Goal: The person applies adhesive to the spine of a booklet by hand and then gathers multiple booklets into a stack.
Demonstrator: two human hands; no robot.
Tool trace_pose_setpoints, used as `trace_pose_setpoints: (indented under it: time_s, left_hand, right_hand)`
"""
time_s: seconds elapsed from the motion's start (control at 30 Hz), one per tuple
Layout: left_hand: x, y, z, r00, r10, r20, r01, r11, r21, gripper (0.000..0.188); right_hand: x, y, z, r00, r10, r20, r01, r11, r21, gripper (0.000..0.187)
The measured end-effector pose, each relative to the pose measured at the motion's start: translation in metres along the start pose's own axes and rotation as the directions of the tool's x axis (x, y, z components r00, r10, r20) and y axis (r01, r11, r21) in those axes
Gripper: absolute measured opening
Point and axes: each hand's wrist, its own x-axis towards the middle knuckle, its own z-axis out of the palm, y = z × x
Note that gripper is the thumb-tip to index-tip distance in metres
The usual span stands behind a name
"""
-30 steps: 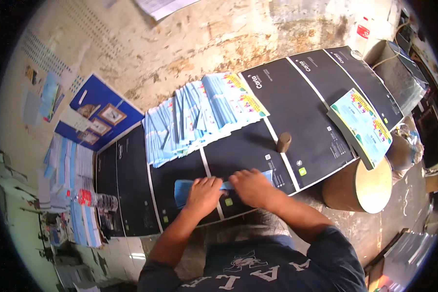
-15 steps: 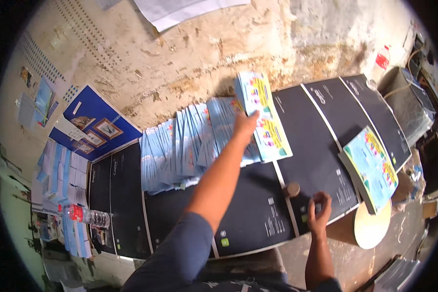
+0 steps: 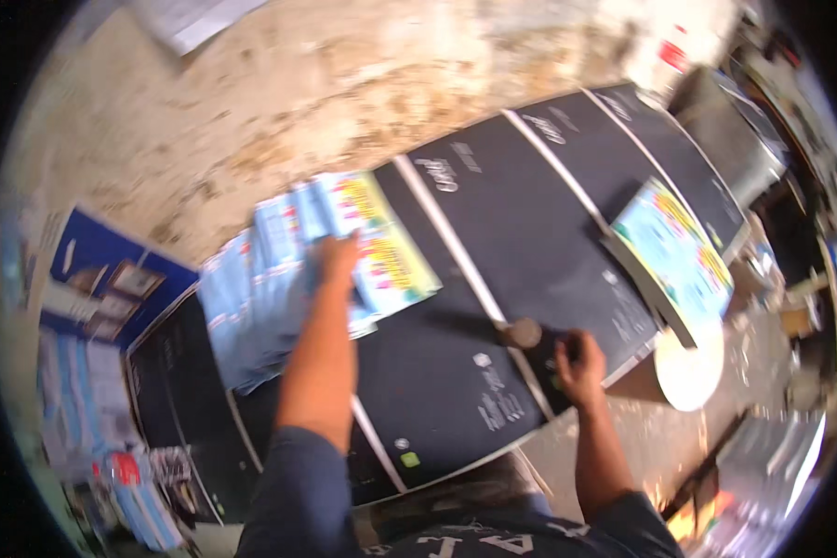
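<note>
My left hand [image 3: 337, 262] is closed on printed booklets [image 3: 381, 251] with blue, yellow and pink covers, at the right end of a leaning row of light blue booklets [image 3: 256, 288]. Its fingertips are blurred and partly hidden against the paper. Over the front edge of the black table [image 3: 437, 372], my right hand [image 3: 581, 367] hangs with loosely curled fingers, a gap showing between thumb and fingers and nothing visible in it. A small round brown object [image 3: 523, 333] stands just left of it. Farther right, a thick stack of the same booklets [image 3: 676, 251] lies at the table's edge.
A blue picture board [image 3: 112, 279] leans at the left end, above stacked paper [image 3: 84, 391] and a bottle with a red label [image 3: 126, 468]. A pale round-topped drum [image 3: 690, 367] stands below the right stack. The stained wall [image 3: 344, 102] borders the table's back.
My left hand has brought the booklets left and down against the leaning row. The whole view has turned and shifted. My right hand keeps its curled pose beside the round object.
</note>
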Motion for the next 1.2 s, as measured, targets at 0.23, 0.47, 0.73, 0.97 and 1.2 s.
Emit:
trace_pose_setpoints:
  time_s: [0.23,0.47,0.73,0.97,1.2]
  left_hand:
    - [0.019,-0.034,-0.038,0.998,-0.003,-0.063,0.011,0.993,0.116,0.075]
    - [-0.014,0.031,-0.051,0.975,0.186,-0.123,-0.135,0.932,0.336,0.091]
    - [-0.150,0.033,-0.084,0.731,0.621,-0.282,-0.597,0.783,0.176,0.047]
    - [-0.258,-0.110,-0.105,0.838,0.441,-0.320,-0.434,0.896,0.098,0.036]
    - [-0.317,-0.208,-0.116,0.858,0.283,-0.428,-0.282,0.957,0.067,0.030]
  right_hand:
    - [0.018,-0.024,-0.029,1.000,-0.007,0.031,-0.001,0.969,0.247,0.030]
    - [0.113,0.053,-0.208,0.995,-0.091,0.045,0.101,0.841,-0.532,0.061]
    - [0.131,0.058,-0.202,0.968,0.156,0.196,0.061,0.612,-0.789,0.091]
    - [0.139,0.058,-0.204,0.968,0.088,0.235,0.117,0.672,-0.732,0.076]
    - [0.141,0.051,-0.222,0.936,0.177,0.304,0.087,0.721,-0.687,0.068]
